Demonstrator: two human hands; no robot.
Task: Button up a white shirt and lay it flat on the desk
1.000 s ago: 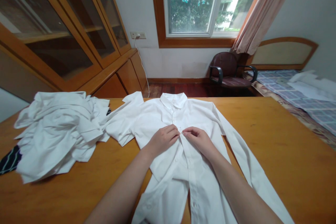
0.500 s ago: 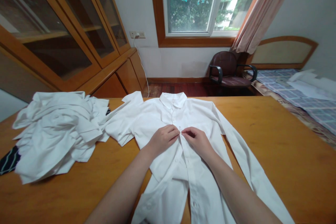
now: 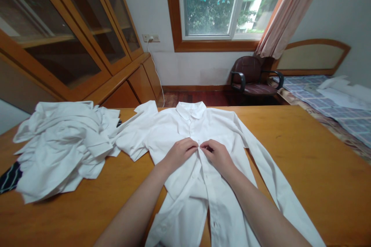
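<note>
A white long-sleeved shirt lies face up on the wooden table, its collar toward the far edge. Its upper front is closed, while below my hands the two front edges spread apart. My left hand pinches the front edge at chest height from the left. From the right, my right hand pinches the same spot, its fingertips almost touching those of the left. Whatever button or buttonhole sits between the fingertips is too small to make out. One sleeve stretches down to the right; the other is bent out to the left.
A heap of white garments lies at the left of the table, with dark striped cloth sticking out beneath. Beyond the table are a glass-door cabinet, an armchair and a bed.
Almost nothing differs. Both hands keep their pinch on the shirt front, with only a very slight shift of the fingers.
</note>
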